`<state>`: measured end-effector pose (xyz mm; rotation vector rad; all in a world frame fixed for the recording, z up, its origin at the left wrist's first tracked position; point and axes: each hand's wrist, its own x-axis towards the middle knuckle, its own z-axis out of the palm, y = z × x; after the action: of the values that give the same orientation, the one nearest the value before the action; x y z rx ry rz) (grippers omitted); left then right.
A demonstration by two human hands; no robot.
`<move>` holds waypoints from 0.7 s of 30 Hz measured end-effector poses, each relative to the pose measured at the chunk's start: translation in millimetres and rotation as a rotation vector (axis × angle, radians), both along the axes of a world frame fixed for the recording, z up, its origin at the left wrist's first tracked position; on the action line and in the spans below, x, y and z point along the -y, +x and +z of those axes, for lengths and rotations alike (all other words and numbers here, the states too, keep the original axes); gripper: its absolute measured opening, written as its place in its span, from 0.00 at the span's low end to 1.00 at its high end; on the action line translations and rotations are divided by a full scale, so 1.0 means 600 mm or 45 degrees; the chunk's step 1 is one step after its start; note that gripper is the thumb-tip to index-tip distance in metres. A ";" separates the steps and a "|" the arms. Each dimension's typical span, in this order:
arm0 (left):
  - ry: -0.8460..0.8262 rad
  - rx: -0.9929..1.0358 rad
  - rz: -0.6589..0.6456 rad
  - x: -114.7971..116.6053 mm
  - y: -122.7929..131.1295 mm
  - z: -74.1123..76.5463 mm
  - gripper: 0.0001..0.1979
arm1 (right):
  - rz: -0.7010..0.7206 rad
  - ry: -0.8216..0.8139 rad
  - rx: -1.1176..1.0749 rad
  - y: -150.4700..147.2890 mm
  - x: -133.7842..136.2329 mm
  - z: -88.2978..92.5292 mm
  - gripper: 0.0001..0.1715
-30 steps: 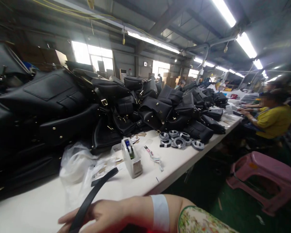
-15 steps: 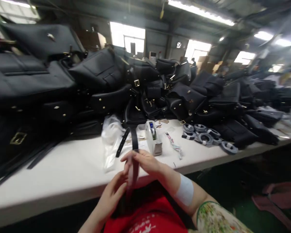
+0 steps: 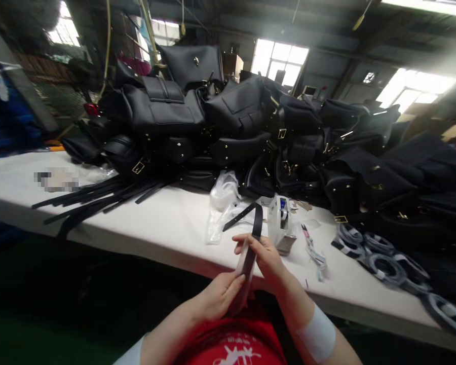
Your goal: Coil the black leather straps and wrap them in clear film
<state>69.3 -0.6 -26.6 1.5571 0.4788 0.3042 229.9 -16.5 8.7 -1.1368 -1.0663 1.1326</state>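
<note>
A black strap (image 3: 257,219) with punched holes at its end runs up from my hands, bends over and lies with its tip on the white table. My right hand (image 3: 264,253) grips the strap near the table's front edge, fingers curled round it. Lower down, close to my body, my left hand (image 3: 224,294) pinches a stretch of the same strap between thumb and fingers. A tape dispenser (image 3: 281,225) stands just beyond my right hand. To the left of it lies a clear plastic bag (image 3: 222,197) holding something white.
Black bags (image 3: 167,111) with gold buckles are heaped along the back of the table (image 3: 163,218). More black straps (image 3: 99,197) hang toward the front left edge. Coiled straps (image 3: 387,268) sit at the right. Small snips (image 3: 311,248) rest right of the dispenser.
The view has swung to the left, bringing in the table's left end. My left hand has closed on the lower strap, and both hands still hold it.
</note>
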 end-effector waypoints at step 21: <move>-0.042 0.188 0.309 -0.003 -0.002 -0.018 0.29 | -0.039 -0.026 0.142 -0.035 -0.004 -0.012 0.34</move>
<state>67.9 1.1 -37.3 1.4339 0.5542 0.5907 208.9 -13.8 1.5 -1.2401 -1.1214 1.0679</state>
